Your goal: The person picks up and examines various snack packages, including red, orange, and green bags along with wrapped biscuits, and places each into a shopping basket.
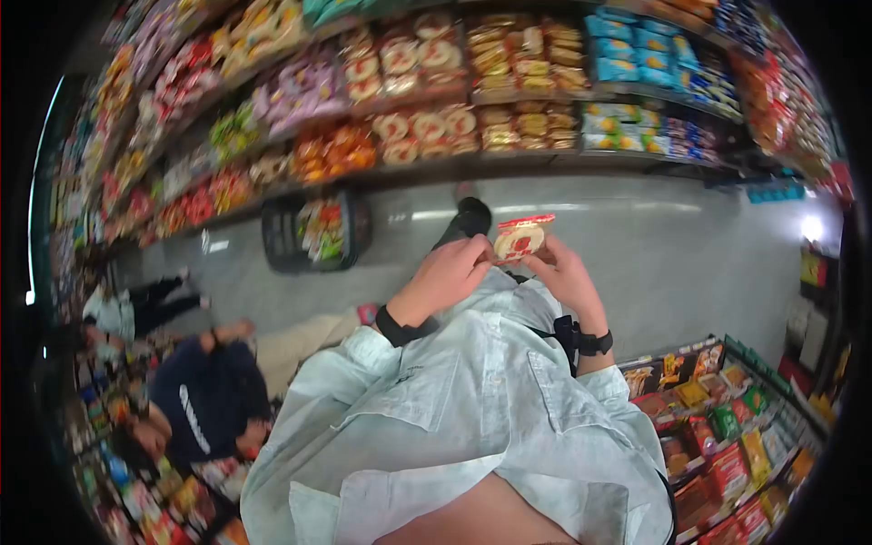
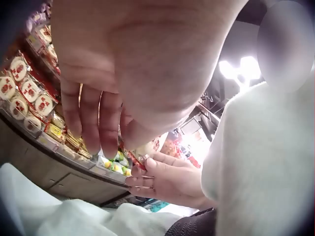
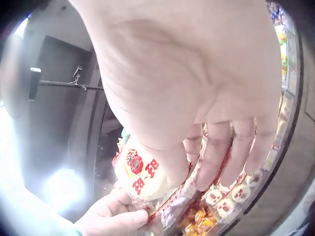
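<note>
A small clear packet with red ends (image 1: pixel 520 240), a round pale cracker with red print inside, is held between both hands in front of the body. My left hand (image 1: pixel 447 274) pinches its left edge and my right hand (image 1: pixel 570 278) pinches its right edge. In the right wrist view the printed packet (image 3: pixel 140 169) faces the camera, with the left hand's thumb and fingers (image 3: pixel 115 214) on its lower end. The left wrist view shows the packet only in part, behind the fingers.
Shelves of packaged snacks (image 1: pixel 427 136) curve across the top. A dark basket (image 1: pixel 274 238) holding colourful packets stands on the grey floor (image 1: pixel 636 236). A person in dark blue (image 1: pixel 213 391) is at the lower left, another person (image 1: pixel 113 313) beyond. A snack bin (image 1: pixel 727 436) is at the lower right.
</note>
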Action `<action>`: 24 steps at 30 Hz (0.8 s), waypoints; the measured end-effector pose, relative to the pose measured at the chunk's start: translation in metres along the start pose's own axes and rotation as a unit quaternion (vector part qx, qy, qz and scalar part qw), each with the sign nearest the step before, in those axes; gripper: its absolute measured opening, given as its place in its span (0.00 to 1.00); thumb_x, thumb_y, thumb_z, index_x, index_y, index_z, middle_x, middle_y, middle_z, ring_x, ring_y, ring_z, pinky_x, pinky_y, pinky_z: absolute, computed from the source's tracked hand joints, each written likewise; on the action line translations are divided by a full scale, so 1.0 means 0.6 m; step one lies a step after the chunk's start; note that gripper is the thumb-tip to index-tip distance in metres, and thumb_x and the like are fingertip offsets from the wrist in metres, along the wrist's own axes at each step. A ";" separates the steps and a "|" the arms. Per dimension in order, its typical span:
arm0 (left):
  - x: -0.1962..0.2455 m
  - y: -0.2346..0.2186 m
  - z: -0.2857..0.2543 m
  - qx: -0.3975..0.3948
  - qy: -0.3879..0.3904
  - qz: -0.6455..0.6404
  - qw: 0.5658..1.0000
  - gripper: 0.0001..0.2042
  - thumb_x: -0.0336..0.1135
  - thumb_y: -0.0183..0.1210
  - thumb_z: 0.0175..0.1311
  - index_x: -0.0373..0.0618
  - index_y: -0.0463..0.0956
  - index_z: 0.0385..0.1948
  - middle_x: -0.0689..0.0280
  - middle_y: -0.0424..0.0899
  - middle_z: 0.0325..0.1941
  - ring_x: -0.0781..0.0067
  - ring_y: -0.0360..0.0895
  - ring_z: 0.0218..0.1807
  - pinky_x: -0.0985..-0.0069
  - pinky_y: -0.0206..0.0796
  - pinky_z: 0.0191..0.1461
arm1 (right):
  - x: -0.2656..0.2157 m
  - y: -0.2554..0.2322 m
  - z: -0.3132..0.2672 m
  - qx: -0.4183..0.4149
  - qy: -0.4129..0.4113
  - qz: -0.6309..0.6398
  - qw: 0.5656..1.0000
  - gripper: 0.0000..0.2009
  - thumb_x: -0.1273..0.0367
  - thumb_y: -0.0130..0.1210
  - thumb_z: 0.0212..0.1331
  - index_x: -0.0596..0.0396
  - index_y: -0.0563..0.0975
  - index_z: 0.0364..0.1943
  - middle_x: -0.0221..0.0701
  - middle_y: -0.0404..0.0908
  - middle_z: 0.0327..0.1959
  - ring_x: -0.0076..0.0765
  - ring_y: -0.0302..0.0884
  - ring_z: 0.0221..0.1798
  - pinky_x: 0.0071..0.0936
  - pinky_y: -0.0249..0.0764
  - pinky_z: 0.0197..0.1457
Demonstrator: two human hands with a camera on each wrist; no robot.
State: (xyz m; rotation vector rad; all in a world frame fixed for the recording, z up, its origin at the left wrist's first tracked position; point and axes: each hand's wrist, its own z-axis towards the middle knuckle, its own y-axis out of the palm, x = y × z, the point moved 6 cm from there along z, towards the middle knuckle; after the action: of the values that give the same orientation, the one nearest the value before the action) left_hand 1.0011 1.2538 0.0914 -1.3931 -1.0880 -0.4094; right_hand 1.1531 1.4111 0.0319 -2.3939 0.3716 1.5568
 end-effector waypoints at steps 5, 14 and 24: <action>-0.005 0.015 -0.100 -0.017 -0.069 0.028 0.997 0.17 0.45 0.63 0.73 0.42 0.81 0.50 0.51 0.87 0.44 0.43 0.84 0.48 0.54 0.75 0.50 | 0.023 0.074 -0.026 -0.095 -0.024 -0.020 0.995 0.12 0.68 0.67 0.69 0.62 0.81 0.48 0.39 0.91 0.46 0.36 0.91 0.50 0.33 0.83 0.55; -0.015 0.040 -0.192 0.043 -0.089 0.056 0.994 0.20 0.53 0.66 0.70 0.41 0.79 0.38 0.55 0.84 0.37 0.45 0.82 0.43 0.53 0.72 0.46 | 0.025 0.147 -0.031 -0.225 0.000 -0.203 0.953 0.18 0.64 0.70 0.65 0.56 0.84 0.56 0.41 0.91 0.51 0.47 0.89 0.52 0.42 0.82 0.59; -0.123 -0.027 -0.257 0.060 -0.141 0.005 0.988 0.24 0.57 0.61 0.73 0.39 0.78 0.39 0.52 0.86 0.37 0.44 0.83 0.43 0.53 0.73 0.47 | -0.069 0.264 -0.027 -0.180 -0.008 -0.268 0.946 0.19 0.62 0.68 0.66 0.55 0.84 0.56 0.42 0.91 0.49 0.48 0.89 0.50 0.42 0.82 0.56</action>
State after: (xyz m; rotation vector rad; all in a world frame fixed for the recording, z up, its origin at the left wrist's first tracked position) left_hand 1.0083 1.0838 0.0693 -1.3760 -1.3123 -0.1388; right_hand 1.0952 1.2603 0.0639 -2.4363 -0.5761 1.4662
